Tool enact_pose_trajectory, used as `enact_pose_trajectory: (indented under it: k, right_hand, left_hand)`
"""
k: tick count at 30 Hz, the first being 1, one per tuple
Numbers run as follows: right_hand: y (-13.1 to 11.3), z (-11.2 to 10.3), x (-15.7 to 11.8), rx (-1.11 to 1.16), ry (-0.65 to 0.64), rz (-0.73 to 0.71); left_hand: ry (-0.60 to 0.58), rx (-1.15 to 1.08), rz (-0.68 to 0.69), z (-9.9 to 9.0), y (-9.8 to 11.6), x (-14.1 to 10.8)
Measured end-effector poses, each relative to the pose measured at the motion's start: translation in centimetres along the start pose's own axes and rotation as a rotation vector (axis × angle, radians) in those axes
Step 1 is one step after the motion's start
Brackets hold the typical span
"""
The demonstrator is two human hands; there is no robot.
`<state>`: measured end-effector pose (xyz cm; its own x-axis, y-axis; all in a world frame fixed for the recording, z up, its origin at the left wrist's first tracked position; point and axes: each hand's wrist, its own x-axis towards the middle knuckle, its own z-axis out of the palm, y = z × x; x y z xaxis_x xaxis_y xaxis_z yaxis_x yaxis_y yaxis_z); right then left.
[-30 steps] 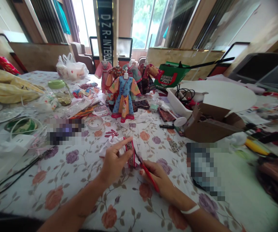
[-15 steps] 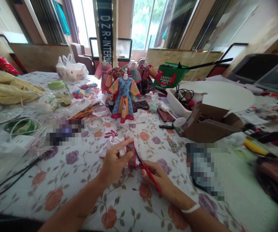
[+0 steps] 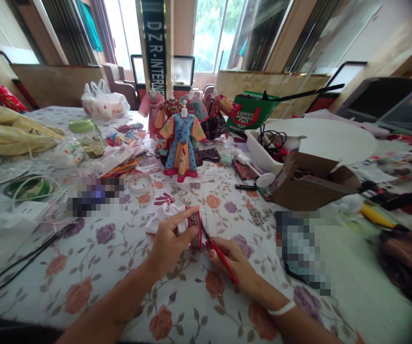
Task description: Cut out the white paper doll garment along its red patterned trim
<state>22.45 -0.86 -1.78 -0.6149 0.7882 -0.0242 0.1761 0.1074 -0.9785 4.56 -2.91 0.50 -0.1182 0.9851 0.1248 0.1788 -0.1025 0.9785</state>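
Near the middle of the table, my left hand [image 3: 170, 241] grips a white cloth piece [image 3: 159, 217] edged with a red and dark patterned trim [image 3: 194, 220]. Its index finger lies along the top of the trim and the thumb presses lower down. My right hand [image 3: 233, 260] is closed around red-handled scissors [image 3: 223, 263]. Their dark blades point up and left, lying against the right edge of the trim. Just beyond the cloth, a small doll dress [image 3: 182, 141] in blue and orange stands on a white form.
More dressed doll forms [image 3: 152, 110] stand behind the blue one. To the right are a cardboard box [image 3: 309, 186], a white tray [image 3: 263, 153] and a green bag [image 3: 247, 110]. A tape roll [image 3: 139, 182], a jar [image 3: 87, 136] and white cables [image 3: 30, 184] lie left on the flowered tablecloth [image 3: 120, 267].
The view has shifted very slightly. Both hands, the cloth and the scissors stay in nearly the same place.
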Motion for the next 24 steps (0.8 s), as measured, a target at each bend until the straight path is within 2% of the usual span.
enact_pose_trajectory:
  k: [13, 24]
  right_hand:
    - [0.30, 0.06, -0.11, 0.017, 0.028, 0.018]
    - [0.53, 0.17, -0.13, 0.031, 0.045, 0.054]
  left_hand:
    - [-0.034, -0.051, 0.031, -0.12, -0.24, 0.11]
    - [-0.021, -0.041, -0.021, 0.05, -0.15, 0.05]
